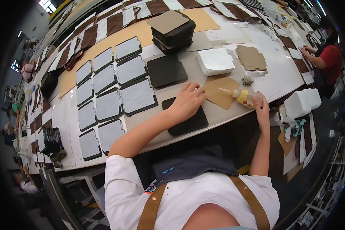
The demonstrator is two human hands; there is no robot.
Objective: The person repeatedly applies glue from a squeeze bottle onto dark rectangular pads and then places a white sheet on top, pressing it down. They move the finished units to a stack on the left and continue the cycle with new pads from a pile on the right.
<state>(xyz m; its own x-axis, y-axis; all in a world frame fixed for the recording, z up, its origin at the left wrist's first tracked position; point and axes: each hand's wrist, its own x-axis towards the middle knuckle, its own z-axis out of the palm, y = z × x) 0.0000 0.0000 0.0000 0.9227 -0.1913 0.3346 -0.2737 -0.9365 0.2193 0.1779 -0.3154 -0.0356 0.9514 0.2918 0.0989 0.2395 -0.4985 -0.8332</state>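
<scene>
Head view: landmark is the tan sheet (222,94), lying on the table (140,135) in front of the person. Right hand (261,107) is to the right of the tan sheet, fingers clamped around the base end of a clear bottle (246,97) with a yellow label. Bottle is tilted well over, nozzle pointing left, its tip above the tan sheet. Left hand (188,97) is at the left edge of the tan sheet, palm down, fingers bent, fingertips right by that edge; can't tell whether they touch or pinch anything. Near dark panel (189,123) sits left of the tan sheet and closer to the person, partly covered by the left hand and forearm. Far dark panel (166,71) lies flat to the left of the tan sheet and farther out. Beyond that, a stack of dark pieces (173,38) with a brown board (168,22) on top. White stack (215,62) is just beyond the tan sheet; brown card pile (251,58) beyond it and to the right; small grey lump (248,79) right of it, near the bottle. Grey-faced panels (138,96) with dark edges sit in rows, well left of the tan sheet. Person in red (329,57) is far right of it, at the table's edge.
</scene>
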